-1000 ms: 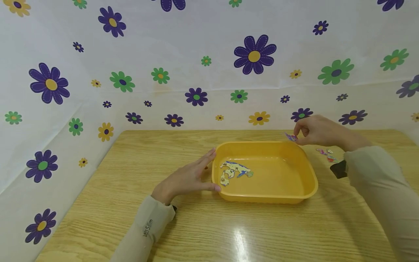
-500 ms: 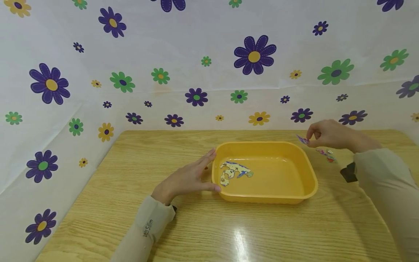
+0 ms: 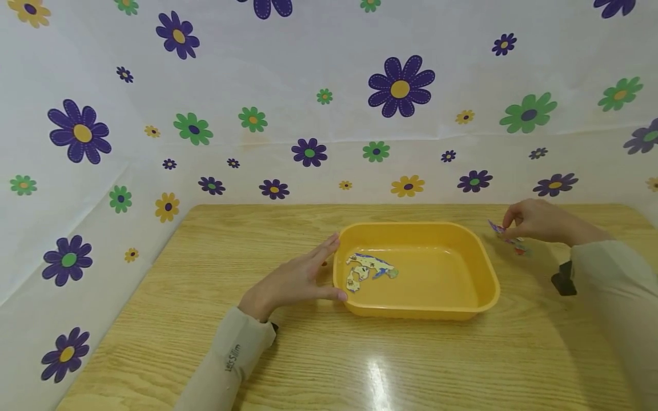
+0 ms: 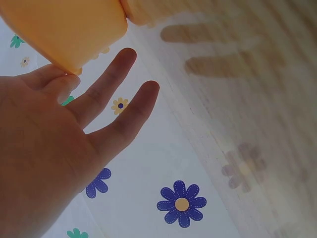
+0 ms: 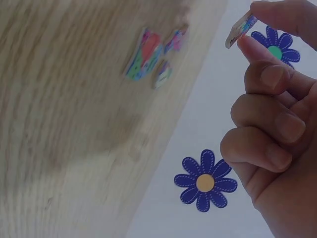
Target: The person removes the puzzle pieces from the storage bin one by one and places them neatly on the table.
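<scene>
Clearly, the right grip (image 3: pixel 540 220) pinches a thin, patterned, purple-and-pink piece (image 5: pixel 241 29); the left grip (image 3: pixel 295 282), spread, touches a yellow tray (image 3: pixel 434 279).

The person wears a top with long sleeves. The left sleeve (image 3: pixel 218 368) is a pale, creamy tan, and so is the right sleeve (image 3: pixel 612 302). The cloth looks soft and plain, with a few little wrinkles. On the left sleeve, near its end, there is some dark writing (image 3: pixel 233 358) in thin letters; it looks a bit like "Lets Slim", but it is too small to be sure. Each sleeve stops at the wrist in a wide, loose end. A boxy black thing (image 3: pixel 564 279) sticks out by the right wrist, and a tiny black bit (image 3: pixel 275 328) peeks out by the left one. The left hand (image 3: pixel 293 282) and the right hand (image 3: pixel 540 221) are both bare.
</scene>
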{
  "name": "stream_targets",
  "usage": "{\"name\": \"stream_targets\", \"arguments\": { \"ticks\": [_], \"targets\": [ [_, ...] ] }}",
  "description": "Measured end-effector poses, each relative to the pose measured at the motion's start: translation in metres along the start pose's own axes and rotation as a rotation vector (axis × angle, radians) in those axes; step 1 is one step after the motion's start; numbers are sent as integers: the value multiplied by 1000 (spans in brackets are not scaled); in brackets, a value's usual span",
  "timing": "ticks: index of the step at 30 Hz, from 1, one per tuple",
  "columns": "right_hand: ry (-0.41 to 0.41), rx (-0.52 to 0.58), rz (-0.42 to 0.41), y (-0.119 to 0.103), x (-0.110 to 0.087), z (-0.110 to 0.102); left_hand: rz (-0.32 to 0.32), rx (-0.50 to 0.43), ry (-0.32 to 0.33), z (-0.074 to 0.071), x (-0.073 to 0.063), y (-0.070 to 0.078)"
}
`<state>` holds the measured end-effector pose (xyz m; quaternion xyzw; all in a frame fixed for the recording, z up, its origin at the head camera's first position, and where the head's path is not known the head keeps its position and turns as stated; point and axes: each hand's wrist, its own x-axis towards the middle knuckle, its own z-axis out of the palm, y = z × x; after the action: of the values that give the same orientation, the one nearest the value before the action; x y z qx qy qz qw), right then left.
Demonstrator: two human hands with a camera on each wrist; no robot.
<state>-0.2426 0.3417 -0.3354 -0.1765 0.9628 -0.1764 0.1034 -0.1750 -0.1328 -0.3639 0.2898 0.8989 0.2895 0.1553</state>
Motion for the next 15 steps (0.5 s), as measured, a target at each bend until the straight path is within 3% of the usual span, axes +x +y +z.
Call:
{"name": "stream_targets", "arguments": {
  "ticks": [8, 15],
  "targets": [
    [-14, -132, 10, 20, -9, 0, 7, 11, -2, 0, 1, 1],
    [-21, -169, 34, 34, -18, -1, 1, 12, -8, 0, 0, 2]
  ]
}}
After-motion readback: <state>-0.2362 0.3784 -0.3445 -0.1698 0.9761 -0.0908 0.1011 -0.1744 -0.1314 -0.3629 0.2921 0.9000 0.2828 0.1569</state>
